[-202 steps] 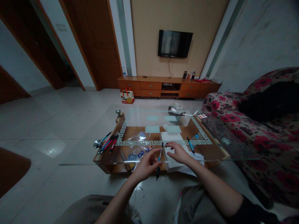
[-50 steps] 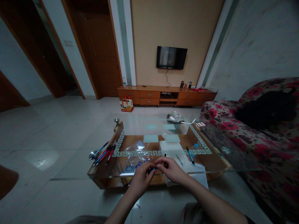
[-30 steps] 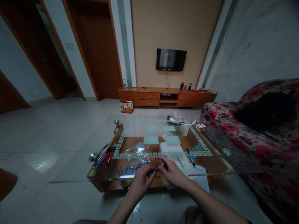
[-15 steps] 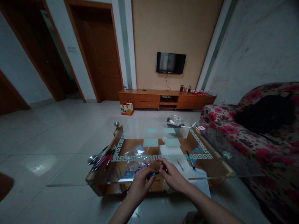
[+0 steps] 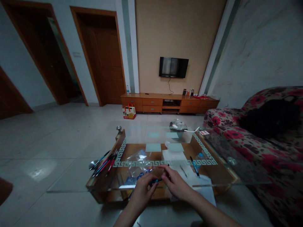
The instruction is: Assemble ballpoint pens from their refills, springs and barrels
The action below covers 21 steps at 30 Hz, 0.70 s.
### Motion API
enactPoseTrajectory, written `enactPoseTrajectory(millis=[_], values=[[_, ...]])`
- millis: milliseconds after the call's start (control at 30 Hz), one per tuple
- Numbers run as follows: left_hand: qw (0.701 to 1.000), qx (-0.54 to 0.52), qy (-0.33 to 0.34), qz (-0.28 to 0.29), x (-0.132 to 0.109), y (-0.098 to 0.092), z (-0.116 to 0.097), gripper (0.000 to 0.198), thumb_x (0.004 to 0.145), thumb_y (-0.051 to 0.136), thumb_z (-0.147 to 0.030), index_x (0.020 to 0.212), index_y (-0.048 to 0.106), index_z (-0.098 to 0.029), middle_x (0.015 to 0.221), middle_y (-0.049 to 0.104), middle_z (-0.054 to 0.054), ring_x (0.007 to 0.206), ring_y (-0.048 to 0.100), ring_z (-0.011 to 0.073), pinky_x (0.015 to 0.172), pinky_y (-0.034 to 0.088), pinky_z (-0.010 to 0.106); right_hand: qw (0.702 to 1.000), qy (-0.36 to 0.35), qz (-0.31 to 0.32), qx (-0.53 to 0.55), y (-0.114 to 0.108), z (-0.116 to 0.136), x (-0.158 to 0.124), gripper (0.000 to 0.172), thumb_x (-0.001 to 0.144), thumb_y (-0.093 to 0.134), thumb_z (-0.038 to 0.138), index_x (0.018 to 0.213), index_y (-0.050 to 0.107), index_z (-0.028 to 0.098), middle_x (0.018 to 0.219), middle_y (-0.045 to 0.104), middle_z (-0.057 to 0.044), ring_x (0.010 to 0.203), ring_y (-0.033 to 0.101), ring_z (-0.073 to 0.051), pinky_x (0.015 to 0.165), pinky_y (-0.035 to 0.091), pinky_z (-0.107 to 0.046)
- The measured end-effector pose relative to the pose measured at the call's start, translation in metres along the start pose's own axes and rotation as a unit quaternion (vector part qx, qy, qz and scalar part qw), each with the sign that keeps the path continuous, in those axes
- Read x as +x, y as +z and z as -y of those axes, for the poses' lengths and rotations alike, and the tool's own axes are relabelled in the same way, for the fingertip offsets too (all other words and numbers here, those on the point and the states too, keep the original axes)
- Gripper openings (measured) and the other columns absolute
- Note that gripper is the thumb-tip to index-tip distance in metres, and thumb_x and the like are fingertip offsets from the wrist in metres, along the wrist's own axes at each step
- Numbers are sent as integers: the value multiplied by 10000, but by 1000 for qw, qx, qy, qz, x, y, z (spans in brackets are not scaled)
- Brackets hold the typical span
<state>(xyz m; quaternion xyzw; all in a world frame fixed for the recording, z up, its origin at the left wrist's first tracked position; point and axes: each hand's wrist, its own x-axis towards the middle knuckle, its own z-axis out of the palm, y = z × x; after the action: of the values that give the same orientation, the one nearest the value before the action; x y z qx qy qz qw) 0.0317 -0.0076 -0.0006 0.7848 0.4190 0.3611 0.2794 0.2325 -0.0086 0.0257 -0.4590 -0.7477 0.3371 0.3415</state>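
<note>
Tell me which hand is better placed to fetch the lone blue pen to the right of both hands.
Probably the right hand: it is nearer the blue pen, while the left hand is farther off and holds a dark pen piece.

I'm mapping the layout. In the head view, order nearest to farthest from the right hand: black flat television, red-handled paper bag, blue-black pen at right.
1. Blue-black pen: to the right.
2. Red-handled paper bag: floor, ahead left.
3. Black flat television: far wall.
</note>
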Motion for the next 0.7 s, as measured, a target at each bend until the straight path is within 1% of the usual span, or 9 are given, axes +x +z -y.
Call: enactPoseTrajectory(millis=[100, 200, 300, 400, 567, 700], values=[[1000, 0, -2, 4, 0, 0, 0, 134, 897, 569, -210, 961, 686, -203, 954, 689, 75, 899, 637, 216, 814, 492, 312, 1000, 2, 7, -5, 0, 3, 0, 369, 980, 422, 279, 1330, 524, 228, 874, 637, -34, 817, 593, -198, 779, 455, -317], [1000, 4, -4, 7, -1, 0, 1, 136, 900, 563, -203, 962, 684, -201, 961, 689, 77, 908, 638, 218, 828, 490, 319, 1000, 6, 14, -8, -1, 5, -1, 383, 960, 466, 274, 1339, 515, 246, 872, 630, -24, 805, 588, -194, 755, 452, -305], [1000, 3, -3, 9, -1, 0, 0, 148, 900, 562, -197, 977, 689, -205, 969, 689, 77, 919, 639, 219, 823, 491, 318, 1000, 0, 18, -11, -2, 6, -1, 412, 941, 493, 252, 1353, 504, 250, 910, 628, -27, 851, 592, -197, 789, 454, -308], [1000, 0, -1, 12, -1, -1, 0, 158, 897, 567, -188, 991, 692, -214, 983, 690, 71, 925, 642, 216, 827, 494, 316, 1000, -2, 23, -7, -3, 9, -2, 428, 953, 458, 234, 1380, 488, 253, 938, 640, -33, 887, 605, -199, 841, 459, -323], [1000, 6, 8, 9, -1, 0, 1, 181, 898, 571, -180, 1017, 696, -234, 1055, 698, 73, 986, 649, 224, 885, 497, 335, 1000, 5, 20, -14, -3, 10, -4, 435, 962, 437, 262, 1395, 487, 263, 1058, 671, -71, 998, 621, -238, 924, 467, -379], [1000, 15, 9, 9, -2, 0, 3, 166, 903, 568, -182, 995, 697, -229, 1040, 705, 78, 974, 658, 228, 871, 513, 338, 1000, -14, 22, -9, -3, 11, -5, 432, 969, 429, 274, 1398, 484, 272, 1261, 625, -87, 1152, 587, -249, 1016, 433, -409]])
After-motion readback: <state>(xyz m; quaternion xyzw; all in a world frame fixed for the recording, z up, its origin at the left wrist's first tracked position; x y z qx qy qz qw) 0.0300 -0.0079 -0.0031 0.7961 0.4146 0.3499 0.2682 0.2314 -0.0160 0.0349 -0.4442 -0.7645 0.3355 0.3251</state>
